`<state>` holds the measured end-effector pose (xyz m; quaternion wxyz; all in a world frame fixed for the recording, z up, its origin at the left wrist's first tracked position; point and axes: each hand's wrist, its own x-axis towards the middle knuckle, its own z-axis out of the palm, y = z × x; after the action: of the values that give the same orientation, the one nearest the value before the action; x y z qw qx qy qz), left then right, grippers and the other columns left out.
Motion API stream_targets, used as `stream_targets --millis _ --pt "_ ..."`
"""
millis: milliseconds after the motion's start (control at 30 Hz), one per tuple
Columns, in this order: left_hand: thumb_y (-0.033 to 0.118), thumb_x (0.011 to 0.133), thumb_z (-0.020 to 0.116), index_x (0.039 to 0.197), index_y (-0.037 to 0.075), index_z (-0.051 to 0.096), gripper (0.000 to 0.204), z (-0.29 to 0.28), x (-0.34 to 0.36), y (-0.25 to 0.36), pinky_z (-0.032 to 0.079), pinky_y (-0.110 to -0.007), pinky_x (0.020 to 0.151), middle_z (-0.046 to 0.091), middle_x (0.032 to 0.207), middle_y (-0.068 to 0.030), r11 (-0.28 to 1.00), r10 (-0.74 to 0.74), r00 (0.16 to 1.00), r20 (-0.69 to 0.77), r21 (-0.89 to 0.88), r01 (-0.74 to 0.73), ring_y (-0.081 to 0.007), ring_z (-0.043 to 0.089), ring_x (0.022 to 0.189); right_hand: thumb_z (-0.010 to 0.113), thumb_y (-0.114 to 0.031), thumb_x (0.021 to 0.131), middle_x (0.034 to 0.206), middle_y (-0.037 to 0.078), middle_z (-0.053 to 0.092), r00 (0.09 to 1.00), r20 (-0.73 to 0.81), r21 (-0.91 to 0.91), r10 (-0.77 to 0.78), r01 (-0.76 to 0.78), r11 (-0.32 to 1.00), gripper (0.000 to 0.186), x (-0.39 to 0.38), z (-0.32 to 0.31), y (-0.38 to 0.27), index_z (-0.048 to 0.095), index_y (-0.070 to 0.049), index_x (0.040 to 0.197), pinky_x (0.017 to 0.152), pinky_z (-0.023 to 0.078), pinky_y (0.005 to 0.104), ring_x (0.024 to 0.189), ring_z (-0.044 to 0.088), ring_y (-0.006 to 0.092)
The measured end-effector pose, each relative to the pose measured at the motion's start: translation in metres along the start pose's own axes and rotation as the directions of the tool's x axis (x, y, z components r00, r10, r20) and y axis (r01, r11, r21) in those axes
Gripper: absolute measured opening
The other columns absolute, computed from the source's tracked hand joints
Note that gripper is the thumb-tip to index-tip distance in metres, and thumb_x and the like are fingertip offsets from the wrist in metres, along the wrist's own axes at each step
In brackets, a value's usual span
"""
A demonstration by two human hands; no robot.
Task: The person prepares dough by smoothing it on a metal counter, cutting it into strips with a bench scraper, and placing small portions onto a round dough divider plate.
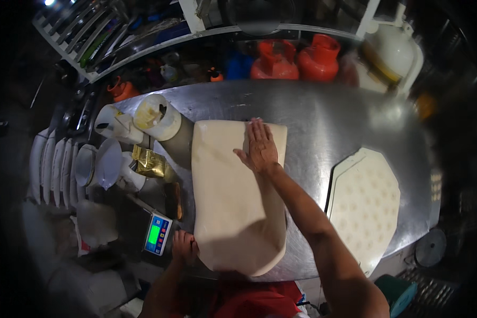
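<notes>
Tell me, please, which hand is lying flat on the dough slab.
The right hand, palm down toward the far end of the dough slab; the left hand is by its near left edge, next to the scale.

Cream dough [228,180], spotted pale plate [368,206], red cylinders [319,59]

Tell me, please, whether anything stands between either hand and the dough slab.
Nothing visible does. The right hand lies on the dough slab, toward its far end. The left hand is right by its near left edge; whether they touch is unclear. The digital scale sits left of that hand, not between them.
</notes>
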<state>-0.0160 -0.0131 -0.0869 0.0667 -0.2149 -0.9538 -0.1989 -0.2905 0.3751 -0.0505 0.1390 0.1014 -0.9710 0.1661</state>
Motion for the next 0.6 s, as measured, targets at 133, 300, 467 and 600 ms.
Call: stream_targets --millis 133,300,467,600 --pt "0.014 0.080 0.066 0.090 0.007 0.059 0.014 0.010 -0.070 -0.033 0.045 -0.052 0.070 0.053 0.087 -0.0159 0.987 0.033 0.999 -0.008 0.160 -0.031 -0.0381 0.056 0.083 0.072 -0.055 0.094 0.170 0.034 0.030 0.992 0.092 0.249 -0.081 0.056 0.967 0.101 -0.043 0.038 -0.129 0.036 0.013 0.158 0.133 0.013 0.0621 0.160 0.021 0.0520" --pt "0.028 0.088 0.064 0.098 0.012 0.062 0.019 0.008 0.013 -0.003 0.049 -0.046 0.087 0.058 0.103 -0.0107 0.984 -0.012 1.000 0.019 0.179 0.008 -0.0316 0.058 0.102 0.066 -0.067 0.093 0.173 0.021 0.034 0.461 0.292 0.312 -0.838 0.782 0.539 0.099 -0.148 0.044 -0.149 0.043 0.001 0.161 0.130 0.012 0.0680 0.162 0.026 0.0425" --pt "0.028 0.088 0.061 0.101 0.010 0.057 0.022 -0.002 -0.033 0.013 0.045 -0.048 0.093 0.054 0.109 -0.0138 0.981 -0.174 0.981 0.089 0.105 0.164 -0.0329 0.053 0.107 0.077 -0.059 0.089 0.174 0.022 0.032 0.767 0.307 0.229 -0.564 0.515 0.826 0.107 -0.034 0.043 -0.067 0.035 0.003 0.165 0.135 0.008 0.0577 0.165 0.021 0.0369" --pt "0.028 0.089 0.062 0.107 0.009 0.054 0.027 0.006 -0.008 -0.002 0.043 -0.048 0.097 0.051 0.111 -0.0156 0.972 -0.105 0.973 0.206 0.227 0.057 -0.0339 0.052 0.107 0.075 -0.059 0.089 0.175 0.029 0.023 0.972 0.102 0.101 -0.213 0.203 0.974 0.113 0.002 0.055 -0.096 0.030 0.012 0.163 0.135 0.007 0.0589 0.166 0.014 0.0406"
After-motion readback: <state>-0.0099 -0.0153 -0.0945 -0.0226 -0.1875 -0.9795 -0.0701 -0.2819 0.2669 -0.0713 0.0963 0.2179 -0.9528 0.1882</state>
